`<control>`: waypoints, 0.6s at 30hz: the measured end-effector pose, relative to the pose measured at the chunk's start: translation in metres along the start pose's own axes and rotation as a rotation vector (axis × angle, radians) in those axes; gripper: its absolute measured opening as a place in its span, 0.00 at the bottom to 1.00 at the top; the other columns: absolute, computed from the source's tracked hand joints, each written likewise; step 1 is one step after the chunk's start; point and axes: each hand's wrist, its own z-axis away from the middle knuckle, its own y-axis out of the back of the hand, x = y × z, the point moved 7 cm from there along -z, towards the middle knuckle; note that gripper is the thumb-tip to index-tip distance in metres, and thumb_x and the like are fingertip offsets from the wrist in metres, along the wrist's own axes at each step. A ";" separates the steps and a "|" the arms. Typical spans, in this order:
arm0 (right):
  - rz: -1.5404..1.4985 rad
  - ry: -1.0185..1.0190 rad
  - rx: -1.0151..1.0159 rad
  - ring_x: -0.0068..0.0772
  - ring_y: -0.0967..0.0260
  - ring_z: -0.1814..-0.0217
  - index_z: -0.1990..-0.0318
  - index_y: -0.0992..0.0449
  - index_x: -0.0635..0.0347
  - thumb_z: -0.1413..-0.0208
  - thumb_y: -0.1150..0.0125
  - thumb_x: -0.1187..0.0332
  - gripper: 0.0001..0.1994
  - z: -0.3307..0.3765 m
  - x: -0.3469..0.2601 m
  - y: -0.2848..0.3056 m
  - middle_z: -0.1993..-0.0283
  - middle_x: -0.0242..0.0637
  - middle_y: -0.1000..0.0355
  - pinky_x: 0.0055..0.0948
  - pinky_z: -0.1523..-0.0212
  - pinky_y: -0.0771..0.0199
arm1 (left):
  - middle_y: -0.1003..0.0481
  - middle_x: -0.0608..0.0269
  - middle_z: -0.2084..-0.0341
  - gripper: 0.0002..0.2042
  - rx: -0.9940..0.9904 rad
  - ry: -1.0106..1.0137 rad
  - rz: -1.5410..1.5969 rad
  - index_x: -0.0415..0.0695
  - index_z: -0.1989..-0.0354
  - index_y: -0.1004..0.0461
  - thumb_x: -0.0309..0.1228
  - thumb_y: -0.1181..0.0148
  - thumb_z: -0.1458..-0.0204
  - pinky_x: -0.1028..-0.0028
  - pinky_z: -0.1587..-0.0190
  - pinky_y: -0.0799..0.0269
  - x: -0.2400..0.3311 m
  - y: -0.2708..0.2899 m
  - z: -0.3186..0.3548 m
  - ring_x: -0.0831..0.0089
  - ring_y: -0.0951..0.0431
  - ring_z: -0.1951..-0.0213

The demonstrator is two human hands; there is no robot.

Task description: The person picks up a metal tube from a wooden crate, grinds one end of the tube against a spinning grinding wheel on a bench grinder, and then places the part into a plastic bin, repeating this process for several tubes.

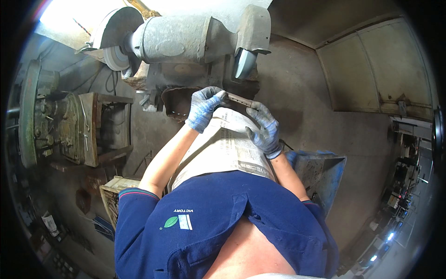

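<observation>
Two-handed in the head view, pinches a slim grey-brown bar [240,100] with a row of dark spots, toward one o'clock from centre, using the gloved left hand [203,109] at its ten-o'clock end, the gloved right hand [266,129] at four.

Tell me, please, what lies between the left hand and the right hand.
In the head view, a slim bar with dark holes bridges the left hand and right hand.

Strip [240,100]: dull mtl; gloves [200,115]: knit cloth; grinder [174,38]: rough, matt mtl.
</observation>
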 end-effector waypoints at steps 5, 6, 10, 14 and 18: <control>-0.719 -0.433 0.123 0.37 0.32 0.47 0.51 0.29 0.69 0.44 0.46 0.73 0.14 0.012 0.030 -0.017 0.45 0.44 0.35 0.32 0.44 0.33 | 0.24 0.64 0.74 0.05 -0.025 -0.222 -0.195 0.35 0.65 0.25 0.23 0.40 0.50 0.82 0.67 0.29 0.020 -0.008 0.005 0.82 0.26 0.72; -0.831 -0.458 0.176 0.34 0.32 0.47 0.51 0.29 0.69 0.44 0.47 0.75 0.13 0.012 0.034 -0.019 0.47 0.43 0.33 0.30 0.44 0.33 | 0.24 0.64 0.73 0.06 -0.035 -0.272 -0.265 0.36 0.65 0.25 0.23 0.40 0.50 0.82 0.67 0.29 0.021 -0.009 0.005 0.83 0.27 0.72; -0.443 -0.294 0.177 0.38 0.34 0.45 0.51 0.27 0.66 0.49 0.42 0.76 0.16 0.012 0.044 -0.013 0.49 0.44 0.31 0.32 0.44 0.35 | 0.23 0.64 0.72 0.07 -0.024 -0.173 -0.185 0.35 0.63 0.25 0.23 0.41 0.49 0.82 0.67 0.29 0.004 -0.002 0.001 0.83 0.26 0.71; -0.036 -0.101 0.066 0.34 0.36 0.42 0.51 0.28 0.66 0.49 0.44 0.78 0.16 0.006 0.042 -0.013 0.44 0.42 0.35 0.32 0.42 0.35 | 0.23 0.63 0.72 0.07 -0.008 -0.036 -0.077 0.34 0.63 0.26 0.22 0.42 0.49 0.80 0.66 0.28 -0.012 0.002 -0.008 0.80 0.25 0.70; -0.111 -0.197 0.117 0.30 0.34 0.45 0.54 0.25 0.66 0.48 0.46 0.82 0.13 0.008 0.069 -0.018 0.47 0.40 0.31 0.25 0.45 0.33 | 0.23 0.63 0.72 0.06 0.036 -0.061 -0.118 0.34 0.64 0.25 0.22 0.43 0.49 0.80 0.65 0.27 -0.024 0.006 -0.021 0.79 0.25 0.71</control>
